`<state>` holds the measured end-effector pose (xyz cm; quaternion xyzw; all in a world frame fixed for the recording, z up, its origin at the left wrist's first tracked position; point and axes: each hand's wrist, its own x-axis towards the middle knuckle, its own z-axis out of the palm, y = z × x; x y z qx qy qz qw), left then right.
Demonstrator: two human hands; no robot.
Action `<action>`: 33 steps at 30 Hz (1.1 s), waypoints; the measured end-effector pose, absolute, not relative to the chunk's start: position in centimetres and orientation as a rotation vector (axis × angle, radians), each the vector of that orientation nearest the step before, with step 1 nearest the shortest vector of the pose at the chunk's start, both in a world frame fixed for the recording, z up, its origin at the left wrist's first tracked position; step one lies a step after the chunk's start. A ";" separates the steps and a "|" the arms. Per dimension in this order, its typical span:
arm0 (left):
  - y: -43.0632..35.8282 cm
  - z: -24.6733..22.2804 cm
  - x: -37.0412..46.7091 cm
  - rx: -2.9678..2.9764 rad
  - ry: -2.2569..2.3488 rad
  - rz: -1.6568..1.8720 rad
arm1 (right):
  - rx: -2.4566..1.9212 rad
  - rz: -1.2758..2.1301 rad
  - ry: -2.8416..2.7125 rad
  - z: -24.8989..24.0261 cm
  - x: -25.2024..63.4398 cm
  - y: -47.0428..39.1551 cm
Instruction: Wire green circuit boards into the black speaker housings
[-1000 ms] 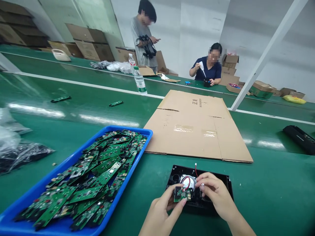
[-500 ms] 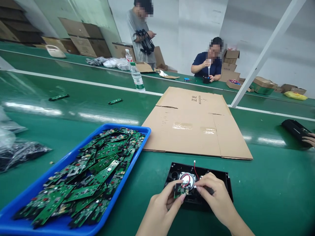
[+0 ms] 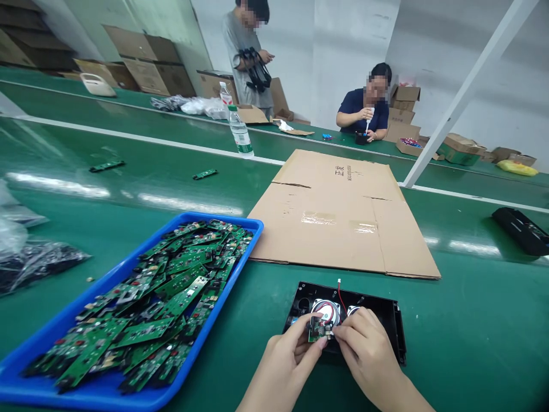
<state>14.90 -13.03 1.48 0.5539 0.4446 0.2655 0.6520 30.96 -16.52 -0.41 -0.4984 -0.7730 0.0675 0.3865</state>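
Between the fingers and thumb of my left hand [image 3: 288,356] is a small green circuit board [image 3: 318,330]. My right hand [image 3: 368,346] pinches a small white wire connector [image 3: 333,333] against the board's right edge; whether it is seated in a socket I cannot tell. Below both hands lies an open black speaker housing [image 3: 381,321], partly covered by them. Inside it a round speaker [image 3: 326,311] shows at the left, and a second one is mostly behind my right hand. A red wire [image 3: 341,294] with a white plug stands up from the housing's far edge.
A blue tray [image 3: 223,309] heaped with circuit boards stands at left. Flattened cardboard [image 3: 334,240] lies beyond the housing. Farther off are a water bottle [image 3: 241,134], two loose boards and a black case [image 3: 518,229] at right. Two people are across the line.
My right hand has moved left, bringing the white connector from beside the board to its edge. At far right, another person's hand has left the black case.
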 end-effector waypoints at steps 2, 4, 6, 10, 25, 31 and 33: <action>-13.1 1.2 15.0 1.309 1.013 0.598 | -1.273 0.088 -2.013 -0.3 30.9 -16.5; -13.2 1.0 15.1 1.421 1.033 0.606 | -1.276 -0.013 -2.056 -0.3 30.8 -16.5; -13.3 1.1 15.2 1.571 1.061 0.613 | -1.271 -0.069 -2.066 -0.4 30.7 -16.5; -13.2 1.7 15.1 1.743 1.041 0.620 | -1.308 0.098 -1.970 -0.7 31.1 -16.4; -13.1 1.0 14.9 1.908 0.876 0.836 | -1.379 0.299 -2.016 -0.7 31.4 -16.1; -13.0 2.0 14.7 1.630 1.099 0.713 | -1.671 0.502 -1.826 -1.5 31.6 -16.0; -13.1 2.1 14.6 1.464 1.097 0.737 | -1.750 0.469 -1.865 -1.5 31.6 -16.0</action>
